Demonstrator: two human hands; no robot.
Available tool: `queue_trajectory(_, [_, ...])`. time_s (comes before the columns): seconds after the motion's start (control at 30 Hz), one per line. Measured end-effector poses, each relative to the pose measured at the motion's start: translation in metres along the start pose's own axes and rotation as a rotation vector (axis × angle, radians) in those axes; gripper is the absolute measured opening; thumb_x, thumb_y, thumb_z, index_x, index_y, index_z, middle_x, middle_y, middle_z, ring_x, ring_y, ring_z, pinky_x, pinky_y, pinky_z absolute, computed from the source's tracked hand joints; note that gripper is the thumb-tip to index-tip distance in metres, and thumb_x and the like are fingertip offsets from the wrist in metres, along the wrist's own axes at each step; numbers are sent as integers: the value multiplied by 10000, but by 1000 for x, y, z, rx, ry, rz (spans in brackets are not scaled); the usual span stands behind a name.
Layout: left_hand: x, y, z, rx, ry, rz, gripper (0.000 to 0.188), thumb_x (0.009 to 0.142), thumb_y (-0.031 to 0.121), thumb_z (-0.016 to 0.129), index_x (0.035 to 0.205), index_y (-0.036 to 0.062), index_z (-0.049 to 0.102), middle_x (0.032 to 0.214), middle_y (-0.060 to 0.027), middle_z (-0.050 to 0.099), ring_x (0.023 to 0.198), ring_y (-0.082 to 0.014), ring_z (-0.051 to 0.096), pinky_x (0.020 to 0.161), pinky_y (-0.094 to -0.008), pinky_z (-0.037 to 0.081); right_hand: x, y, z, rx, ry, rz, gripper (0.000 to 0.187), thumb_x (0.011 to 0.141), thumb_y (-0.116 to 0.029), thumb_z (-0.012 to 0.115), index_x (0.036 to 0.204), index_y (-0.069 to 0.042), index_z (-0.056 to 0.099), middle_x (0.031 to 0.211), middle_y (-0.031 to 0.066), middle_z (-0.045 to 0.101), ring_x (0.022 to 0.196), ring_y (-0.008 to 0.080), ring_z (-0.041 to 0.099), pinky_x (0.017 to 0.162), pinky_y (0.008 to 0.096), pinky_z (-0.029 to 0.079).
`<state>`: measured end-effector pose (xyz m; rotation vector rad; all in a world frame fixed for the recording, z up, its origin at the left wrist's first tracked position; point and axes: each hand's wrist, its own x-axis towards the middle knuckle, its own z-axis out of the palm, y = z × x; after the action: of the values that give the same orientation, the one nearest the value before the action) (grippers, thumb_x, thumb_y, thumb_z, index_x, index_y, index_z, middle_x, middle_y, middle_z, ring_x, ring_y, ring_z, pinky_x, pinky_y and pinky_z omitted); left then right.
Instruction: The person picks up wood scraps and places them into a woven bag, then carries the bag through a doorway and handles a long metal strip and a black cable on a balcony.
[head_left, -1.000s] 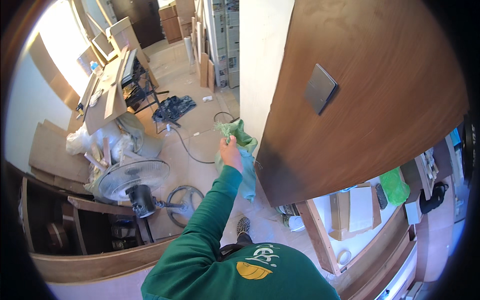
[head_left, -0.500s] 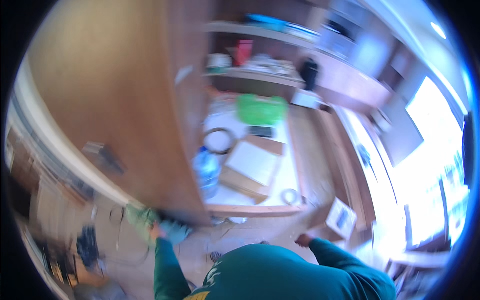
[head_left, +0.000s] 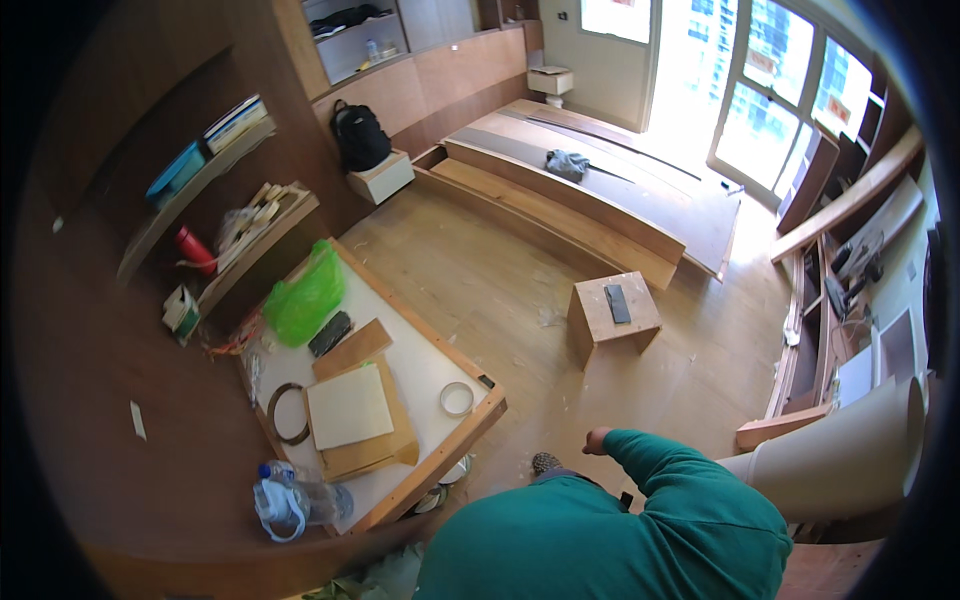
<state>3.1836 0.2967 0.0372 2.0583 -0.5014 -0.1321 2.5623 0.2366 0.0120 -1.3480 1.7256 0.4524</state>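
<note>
My right hand (head_left: 597, 440) hangs past the green sleeve at the lower middle, over the floor and near my shoe (head_left: 545, 462). It is small in view and its fingers are hidden, with no object visible at it. My left hand is out of view. To the left, a low white-topped table (head_left: 425, 350) with a wooden rim bears a green plastic bag (head_left: 308, 297), a white board (head_left: 350, 408) on cardboard, a roll of tape (head_left: 456, 399) and a dark ring (head_left: 288, 413). Clear plastic bottles (head_left: 318, 500) lie or stand at its near corner.
A wooden stool-like box (head_left: 590, 300) with a dark flat piece on top stands ahead on the wood floor (head_left: 500, 320). Long panels (head_left: 600, 160) lie farther back. A black backpack (head_left: 360, 137) rests on a white box. At right are a large roll (head_left: 840, 450) and leaning boards (head_left: 855, 195).
My view has swung right, bringing the window side and the box-shaped stool into sight. My left hand, earlier near a pale green cloth-like thing at lower left, has left the view.
</note>
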Motion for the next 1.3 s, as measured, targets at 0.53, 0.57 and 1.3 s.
queue_trajectory(0.53, [-132,108,118,329,-812,47,532,857,359,632,1262,48,484,1197,-219,601,1019,-361,621,870,-466,507,48,161,-52,-210,-153,-35,316,895,-254,554,1080,-41,697,1189,177,638,1105,327,606,927,413,489])
queue_trajectory(0.57, [-131,110,117,356,-833,44,528,856,361,631,1257,48,489,1194,-218,603,1018,-361,622,870,-465,506,43,162,-45,-49,-107,104,281,870,-181,582,1082,-38,696,1182,179,639,1122,329,598,928,418,488])
queue_trajectory(1.3, [-125,53,107,644,-1219,62,466,840,402,606,1146,50,609,1132,-198,643,1002,-347,637,882,-426,498,-69,199,53,469,-104,264,456,811,-263,716,1174,-2,626,996,135,700,813,245,715,696,365,572])
